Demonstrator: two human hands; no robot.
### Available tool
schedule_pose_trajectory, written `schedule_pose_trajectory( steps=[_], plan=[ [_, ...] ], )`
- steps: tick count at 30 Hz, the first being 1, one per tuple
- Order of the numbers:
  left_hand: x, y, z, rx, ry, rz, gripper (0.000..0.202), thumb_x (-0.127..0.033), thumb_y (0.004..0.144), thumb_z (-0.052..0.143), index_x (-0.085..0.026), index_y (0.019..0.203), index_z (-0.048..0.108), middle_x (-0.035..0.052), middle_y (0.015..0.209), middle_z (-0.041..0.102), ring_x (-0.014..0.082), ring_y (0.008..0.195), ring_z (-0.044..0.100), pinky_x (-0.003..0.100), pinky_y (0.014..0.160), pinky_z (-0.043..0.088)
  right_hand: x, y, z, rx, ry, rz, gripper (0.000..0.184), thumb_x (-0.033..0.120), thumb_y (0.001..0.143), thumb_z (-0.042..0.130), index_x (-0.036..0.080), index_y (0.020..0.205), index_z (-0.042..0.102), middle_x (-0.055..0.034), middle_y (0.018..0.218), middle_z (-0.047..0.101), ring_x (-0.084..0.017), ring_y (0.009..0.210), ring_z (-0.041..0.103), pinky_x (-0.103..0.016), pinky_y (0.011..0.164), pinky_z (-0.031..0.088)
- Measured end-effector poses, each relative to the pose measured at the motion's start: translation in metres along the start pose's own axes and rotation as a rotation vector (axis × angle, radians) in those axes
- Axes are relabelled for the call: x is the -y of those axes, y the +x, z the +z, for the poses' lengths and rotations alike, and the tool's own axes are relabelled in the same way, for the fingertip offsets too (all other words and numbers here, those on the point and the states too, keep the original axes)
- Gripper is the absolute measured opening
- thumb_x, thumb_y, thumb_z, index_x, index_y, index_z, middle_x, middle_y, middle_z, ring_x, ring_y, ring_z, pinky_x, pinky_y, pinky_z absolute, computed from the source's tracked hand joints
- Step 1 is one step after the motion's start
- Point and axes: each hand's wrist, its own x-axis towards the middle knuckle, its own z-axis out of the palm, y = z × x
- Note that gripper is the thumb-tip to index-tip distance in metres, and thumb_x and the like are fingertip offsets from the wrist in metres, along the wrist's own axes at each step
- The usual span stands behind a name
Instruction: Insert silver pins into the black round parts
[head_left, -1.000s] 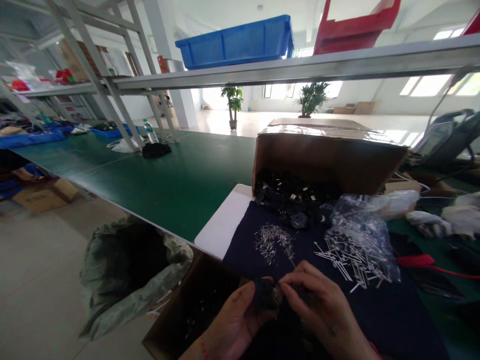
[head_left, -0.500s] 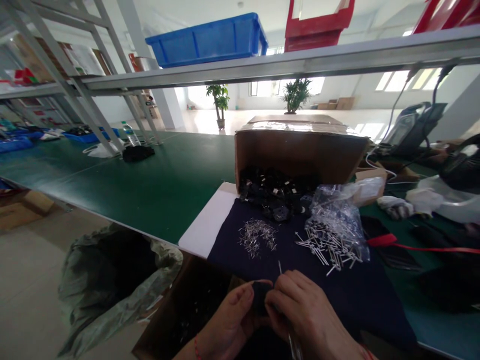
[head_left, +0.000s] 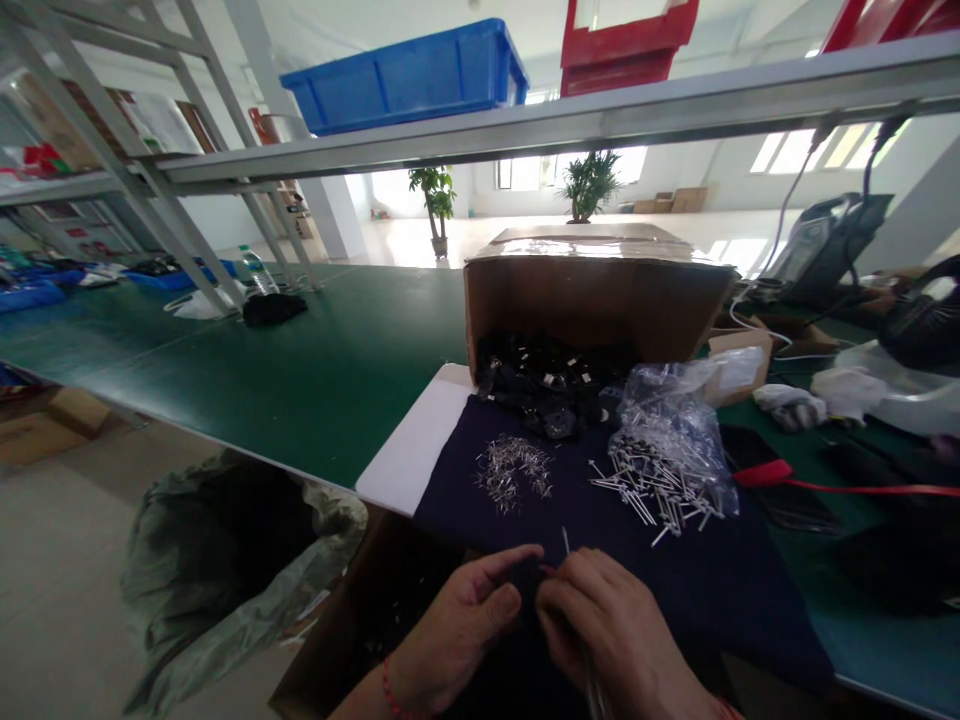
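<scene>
My left hand (head_left: 465, 625) is closed on a small dark part (head_left: 526, 574), pinched between thumb and fingers above the front edge of the dark blue cloth. Close beside it, my right hand (head_left: 615, 620) is closed around a thin metal tool (head_left: 565, 540); its slim tip sticks up past the fingers and a shiny length shows below the palm. The tool's exact kind cannot be made out. Ahead of the hands lie a heap of small metal pins (head_left: 514, 470) and, to the right, longer headed metal pins (head_left: 667, 485) spilling from a clear plastic bag (head_left: 664, 405).
A cardboard box (head_left: 592, 300) on its side holds many black parts (head_left: 555, 385). White board (head_left: 420, 440) lies under the dark cloth (head_left: 675, 590). Below left hangs a grey-green sack (head_left: 180, 570); a shelf (head_left: 420, 150) with a blue bin (head_left: 405, 80) crosses above.
My left thumb and fingers have shifted on the dark part, with the index finger now raised along its top. My right hand has moved slightly right and keeps hold of the metal tool.
</scene>
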Motion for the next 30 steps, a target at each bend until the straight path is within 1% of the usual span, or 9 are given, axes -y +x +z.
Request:
schedule_pose_trajectory(
  steps=[3,5,8,11,15,18,21,26,30],
  plan=[
    [0.001,0.000,-0.002,0.015,0.076,0.078,0.057,-0.050,0.075,0.080,-0.025,0.126,0.068,0.0076,0.116,0.073,0.0255,0.123,0.059,0.035,0.108,0.040,0.004,-0.003,0.006,-0.078,0.097,0.054,0.021,0.004,0.085,0.049,0.022,0.081,0.058,-0.0007,0.071,0.059,-0.015,0.064,0.057,-0.026,0.060,0.043],
    [0.004,0.002,-0.005,0.037,0.089,0.131,0.057,-0.050,0.076,0.079,-0.028,0.127,0.067,0.0077,0.123,0.071,0.0261,0.123,0.059,0.037,0.109,0.040,0.008,-0.005,0.009,-0.123,0.123,0.071,0.020,0.004,0.086,0.049,0.022,0.082,0.058,-0.0004,0.070,0.058,-0.014,0.063,0.057,-0.024,0.059,0.044],
    [0.008,0.004,-0.008,0.071,0.117,0.191,0.058,-0.051,0.077,0.078,-0.030,0.129,0.064,0.0085,0.129,0.068,0.0268,0.124,0.059,0.040,0.110,0.041,0.010,-0.009,0.010,-0.129,0.128,0.102,0.019,0.005,0.088,0.049,0.021,0.084,0.058,-0.0009,0.071,0.059,-0.014,0.062,0.058,-0.023,0.056,0.044],
    [0.005,0.004,-0.008,0.097,0.162,0.174,0.057,-0.052,0.080,0.075,-0.030,0.131,0.063,0.0093,0.133,0.066,0.0275,0.128,0.057,0.042,0.112,0.039,0.009,-0.010,0.007,-0.100,0.045,0.057,0.019,0.005,0.090,0.048,0.021,0.084,0.058,-0.0015,0.072,0.060,-0.015,0.062,0.057,-0.025,0.055,0.042],
    [-0.011,0.001,-0.003,0.114,0.265,0.130,0.058,-0.050,0.079,0.076,-0.027,0.131,0.064,0.0106,0.139,0.062,0.0288,0.135,0.051,0.043,0.116,0.034,0.003,-0.007,0.003,-0.075,-0.041,-0.031,0.021,0.005,0.088,0.048,0.022,0.079,0.055,-0.0007,0.069,0.059,-0.016,0.060,0.054,-0.028,0.055,0.040],
    [-0.017,0.001,0.001,0.143,0.270,0.130,0.062,-0.050,0.077,0.078,-0.025,0.131,0.064,0.0122,0.138,0.063,0.0296,0.134,0.052,0.044,0.115,0.035,0.003,-0.007,0.003,-0.059,0.043,0.009,0.020,0.004,0.085,0.047,0.022,0.080,0.055,-0.0008,0.072,0.059,-0.015,0.063,0.056,-0.026,0.058,0.042],
    [-0.011,0.001,0.000,0.164,0.223,0.138,0.063,-0.051,0.075,0.079,-0.027,0.132,0.063,0.0119,0.136,0.064,0.0294,0.132,0.054,0.043,0.114,0.037,0.007,-0.010,0.006,-0.086,0.076,0.039,0.020,0.004,0.086,0.047,0.022,0.081,0.056,-0.0013,0.073,0.060,-0.015,0.063,0.057,-0.026,0.058,0.043],
    [0.005,0.001,-0.001,0.096,0.220,0.197,0.062,-0.052,0.077,0.077,-0.028,0.132,0.062,0.0122,0.134,0.065,0.0291,0.128,0.057,0.043,0.112,0.039,0.012,-0.017,0.005,-0.091,0.072,0.096,0.020,0.008,0.094,0.046,0.022,0.086,0.059,-0.0018,0.073,0.060,-0.015,0.064,0.059,-0.025,0.056,0.045],
    [0.010,0.001,0.009,0.014,0.136,0.204,0.054,-0.048,0.083,0.073,-0.030,0.133,0.061,0.0095,0.135,0.064,0.0263,0.128,0.057,0.039,0.111,0.039,0.013,-0.021,0.000,-0.143,0.022,0.110,0.012,0.025,0.100,0.050,0.019,0.096,0.060,-0.0047,0.079,0.065,-0.018,0.068,0.062,-0.028,0.058,0.049]
  ],
)
